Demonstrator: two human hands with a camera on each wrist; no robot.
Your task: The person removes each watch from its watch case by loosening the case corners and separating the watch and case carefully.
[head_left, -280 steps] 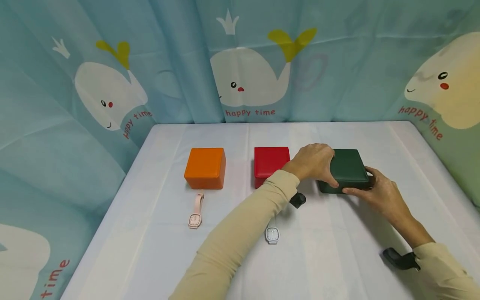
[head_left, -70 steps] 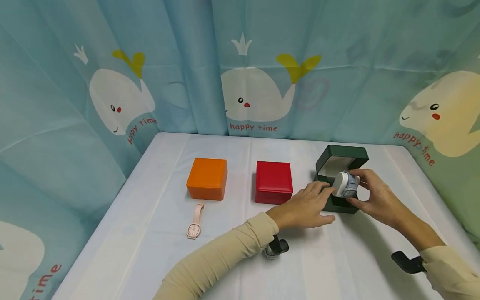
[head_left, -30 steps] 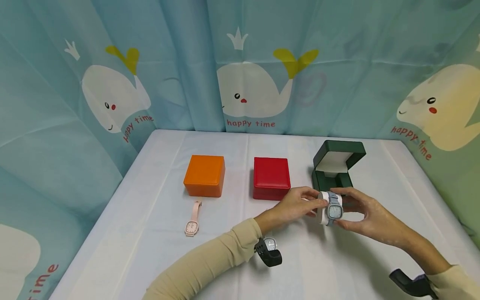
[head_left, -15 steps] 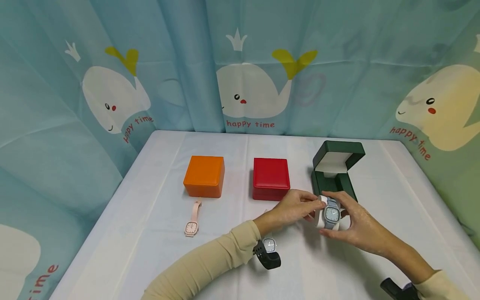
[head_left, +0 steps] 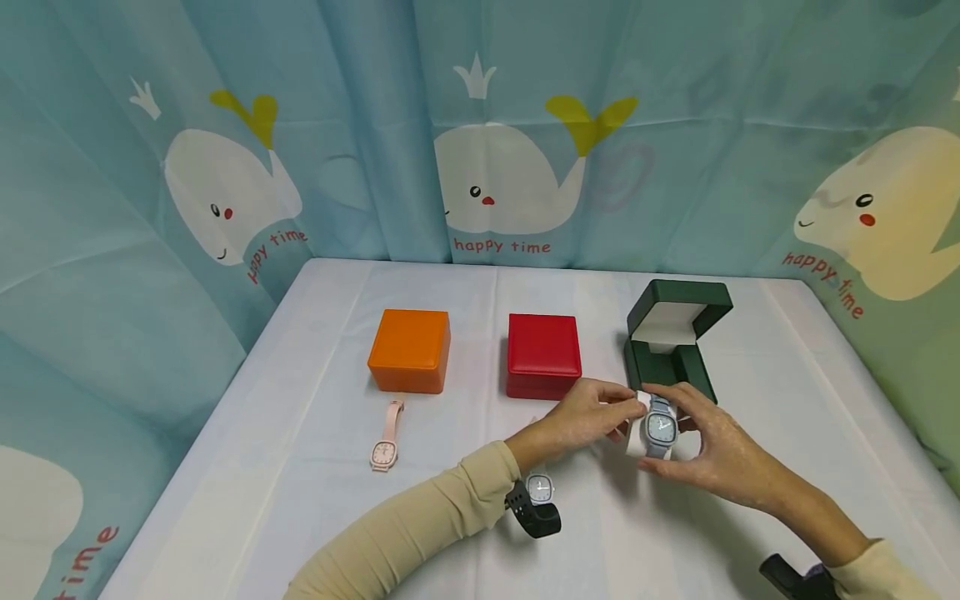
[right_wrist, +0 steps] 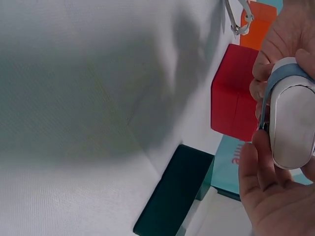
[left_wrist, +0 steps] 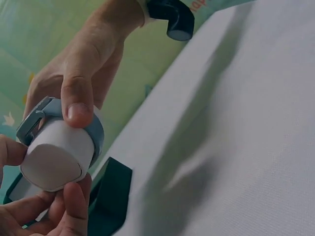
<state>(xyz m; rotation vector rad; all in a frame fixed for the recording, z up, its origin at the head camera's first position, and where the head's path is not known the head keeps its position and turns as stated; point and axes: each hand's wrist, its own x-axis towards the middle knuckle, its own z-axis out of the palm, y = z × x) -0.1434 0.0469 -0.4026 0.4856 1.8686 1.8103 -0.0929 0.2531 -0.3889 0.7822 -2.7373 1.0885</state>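
Blue-grey watch on its white cushion has come out of the open green box and now sits low, just above the worktop, at the box's 6 o'clock. Both hands hold it: the left hand pinches the cushion's end, the right hand curls its fingers over the strap. So the box stands empty. Red box and orange box remain closed; a pink watch and a white watch lie loose.

A white-clothed table carries three boxes in a row: orange box, red box, open green box. A pink watch lies before the orange one; a grey watch lies nearer.
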